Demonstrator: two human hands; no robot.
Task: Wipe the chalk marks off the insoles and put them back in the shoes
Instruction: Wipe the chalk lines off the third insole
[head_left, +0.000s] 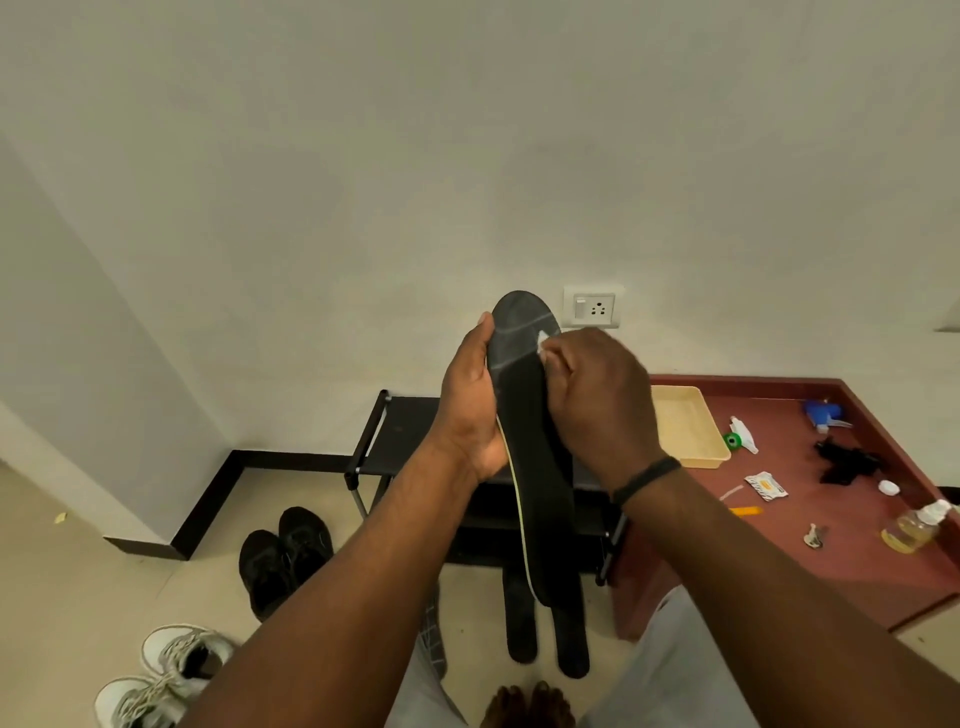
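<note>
The left hand (470, 400) grips a black insole (535, 447) by its left edge, thumb near the toe, and holds it upright in front of the wall. Pale chalk lines (511, 332) cross the insole's upper part. The right hand (597, 400) has its fingers curled on a small white wipe (542, 340) pressed to the insole; most of the wipe is hidden behind the knuckles, so what it is made of is hard to tell. The insole's heel end covers the middle of a low black rack (405, 441).

On the floor (78, 545) below lie two more dark insoles (545, 634), their upper ends hidden behind the held one. A black pair of shoes (283, 556) stands left of the rack; a white pair of shoes (166, 675) is cut off at the bottom-left.

On the red ledge (779, 545) to the right, a cream tray (685, 426) sits at the far left corner; nothing shows inside it. Beyond it lie a blue spray bottle (823, 415), a black cloth (844, 462), a sachet (766, 486) and a bottle of yellowish liquid (914, 527), all small and blurred.
</note>
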